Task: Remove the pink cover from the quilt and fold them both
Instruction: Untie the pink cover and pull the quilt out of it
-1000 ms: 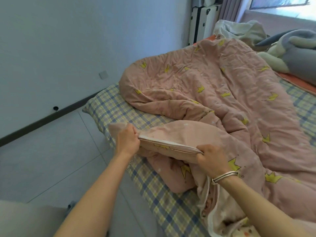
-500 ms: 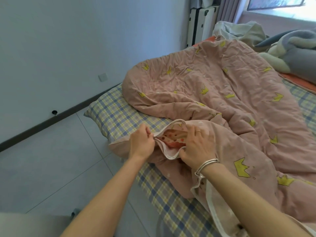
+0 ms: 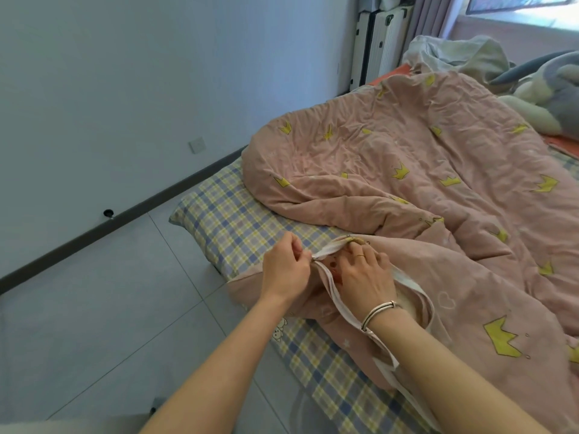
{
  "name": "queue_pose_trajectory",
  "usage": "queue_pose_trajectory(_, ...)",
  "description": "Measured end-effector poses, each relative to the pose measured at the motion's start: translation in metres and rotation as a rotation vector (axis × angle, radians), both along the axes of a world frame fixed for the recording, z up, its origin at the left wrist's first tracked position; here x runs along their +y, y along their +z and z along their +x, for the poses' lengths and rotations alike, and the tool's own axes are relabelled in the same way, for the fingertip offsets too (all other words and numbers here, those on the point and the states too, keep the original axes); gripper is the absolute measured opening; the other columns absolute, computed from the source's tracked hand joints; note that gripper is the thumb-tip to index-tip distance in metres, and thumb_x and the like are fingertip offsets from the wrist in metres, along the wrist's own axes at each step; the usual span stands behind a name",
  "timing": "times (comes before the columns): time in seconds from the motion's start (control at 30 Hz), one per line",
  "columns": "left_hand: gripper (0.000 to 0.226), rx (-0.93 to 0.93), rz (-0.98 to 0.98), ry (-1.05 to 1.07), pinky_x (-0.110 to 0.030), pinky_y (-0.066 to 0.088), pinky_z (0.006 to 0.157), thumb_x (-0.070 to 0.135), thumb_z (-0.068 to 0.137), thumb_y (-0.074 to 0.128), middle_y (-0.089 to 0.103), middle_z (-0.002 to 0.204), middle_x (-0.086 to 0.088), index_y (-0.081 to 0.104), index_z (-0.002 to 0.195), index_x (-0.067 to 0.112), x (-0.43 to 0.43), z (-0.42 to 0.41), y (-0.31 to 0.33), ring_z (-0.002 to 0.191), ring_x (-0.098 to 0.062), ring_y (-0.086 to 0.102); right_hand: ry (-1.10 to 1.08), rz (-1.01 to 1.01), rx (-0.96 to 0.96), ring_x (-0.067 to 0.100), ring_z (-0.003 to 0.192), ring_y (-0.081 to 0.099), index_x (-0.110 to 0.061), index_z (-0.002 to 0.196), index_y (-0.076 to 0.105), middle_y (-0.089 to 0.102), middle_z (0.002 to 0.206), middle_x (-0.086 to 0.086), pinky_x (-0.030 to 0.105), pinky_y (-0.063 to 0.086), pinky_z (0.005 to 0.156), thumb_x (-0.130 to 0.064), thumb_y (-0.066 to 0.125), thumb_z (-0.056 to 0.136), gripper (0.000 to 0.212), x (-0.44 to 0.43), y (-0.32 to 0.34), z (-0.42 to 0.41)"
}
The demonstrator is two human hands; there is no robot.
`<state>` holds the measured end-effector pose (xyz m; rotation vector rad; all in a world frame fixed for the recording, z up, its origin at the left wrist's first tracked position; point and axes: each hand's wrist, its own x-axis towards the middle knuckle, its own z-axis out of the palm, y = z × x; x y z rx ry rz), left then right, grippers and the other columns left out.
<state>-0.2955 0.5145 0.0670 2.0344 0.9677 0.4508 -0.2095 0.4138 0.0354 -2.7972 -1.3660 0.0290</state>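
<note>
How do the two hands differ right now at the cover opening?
The left hand pinches the pale edge of the pink cover from outside; the right hand lies flatter, fingers reaching into the opening. The right wrist wears a bracelet and a finger a ring; the left is bare. Both work the same opening.

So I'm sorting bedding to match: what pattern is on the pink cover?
Yellow crowns scattered on the pink cover, clearest in the head view.

Crumpled pink cover (image 3: 423, 158), corner opened.
</note>
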Motion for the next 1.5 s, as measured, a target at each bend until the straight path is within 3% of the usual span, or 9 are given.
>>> queue_pose_trajectory(0.07,0.033,-0.013,-0.066,-0.012,-0.019,0.041,0.060,0.008,0.090,0.055,0.045,0.065,0.003,0.034,0.066,0.018,0.003,0.004,-0.004,0.063,-0.019,0.057,-0.025,0.018,0.057,0.030,0.086,0.065,-0.010,0.077,0.071,0.068,0.089,0.013,0.040,0.051,0.071,-0.020,0.073,0.065,0.016,0.004,0.004,0.001)
queue_pose_trajectory(0.13,0.024,0.017,-0.126,-0.055,-0.026,0.043,0.065,0.014,0.092,0.053,0.049,0.070,0.003,0.039,0.073,0.018,0.005,0.008,-0.008,0.073,-0.024,0.062,-0.021,0.044,0.156,0.028,0.109,0.056,-0.006,0.104,0.060,0.061,0.113,0.013,0.036,0.042,0.088,-0.019,0.052,0.088,0.022,0.005,0.007,0.003)
queue_pose_trajectory(0.37,0.028,0.216,-0.087,-0.207,-0.024,0.042,0.080,0.035,0.086,0.063,0.054,0.111,-0.004,0.056,0.106,0.017,0.005,0.020,-0.029,0.099,-0.016,0.054,-0.176,0.328,0.364,0.029,0.103,0.056,-0.008,0.112,0.047,0.061,0.111,0.012,0.026,0.028,0.069,-0.017,0.040,0.096,0.020,-0.005,0.011,0.005)
queue_pose_trajectory(0.63,0.017,0.420,0.146,-0.029,-0.031,0.042,0.071,0.010,0.089,0.050,0.065,0.102,-0.007,0.063,0.100,0.014,0.025,0.023,-0.038,0.096,-0.027,0.060,-0.336,0.908,0.174,0.018,0.047,0.035,-0.002,0.067,0.053,0.040,0.050,-0.002,0.025,0.015,0.054,-0.038,0.029,0.072,0.044,-0.034,0.034,0.024)
queue_pose_trajectory(0.87,0.014,0.554,0.136,-0.183,-0.034,0.043,0.084,0.009,0.089,0.049,0.050,0.120,-0.009,0.057,0.099,0.012,0.017,0.038,-0.038,0.107,-0.027,0.051,-0.354,1.156,0.265,0.002,0.042,0.029,-0.026,0.048,0.025,0.022,0.039,-0.005,0.017,0.021,0.044,-0.035,0.035,0.063,0.020,-0.072,0.052,0.038)
queue_pose_trajectory(0.97,0.012,0.451,-0.112,-0.417,-0.030,0.039,0.072,0.016,0.093,0.044,0.049,0.091,-0.002,0.045,0.081,0.016,-0.004,0.046,-0.035,0.086,-0.020,0.048,-0.325,1.047,0.385,0.001,0.044,0.037,-0.025,0.048,0.035,0.044,0.041,-0.010,0.014,0.028,0.047,-0.041,0.041,0.067,0.027,-0.081,0.056,0.044)
queue_pose_trajectory(1.17,0.015,0.173,-0.593,-0.375,-0.018,0.039,0.051,0.016,0.097,0.043,0.049,0.073,0.002,0.039,0.083,0.016,-0.054,0.059,-0.025,0.058,-0.004,0.051,-0.176,0.033,0.225,0.019,0.085,0.059,-0.023,0.078,0.053,0.063,0.087,-0.002,0.030,0.042,0.073,-0.066,0.047,0.079,0.044,-0.089,0.042,0.026)
queue_pose_trajectory(1.27,0.005,0.073,-0.687,-0.363,-0.022,0.048,0.073,0.014,0.096,0.045,0.056,0.081,-0.005,0.043,0.092,0.012,-0.060,0.067,-0.023,0.071,-0.008,0.060,-0.021,-0.246,0.188,0.024,0.115,0.049,-0.018,0.127,0.041,0.056,0.122,0.004,0.036,0.035,0.094,-0.046,0.053,0.084,0.053,-0.085,0.025,0.011)
queue_pose_trajectory(1.5,0.037,0.160,-0.519,-0.428,-0.025,0.048,0.073,0.019,0.080,0.073,0.058,0.095,-0.003,0.046,0.103,0.010,-0.045,0.056,-0.028,0.087,-0.015,0.059,-0.059,-0.280,0.307,0.029,0.113,0.052,-0.017,0.123,0.052,0.057,0.121,0.009,0.033,0.039,0.092,-0.017,0.046,0.087,0.036,-0.093,0.033,0.028)
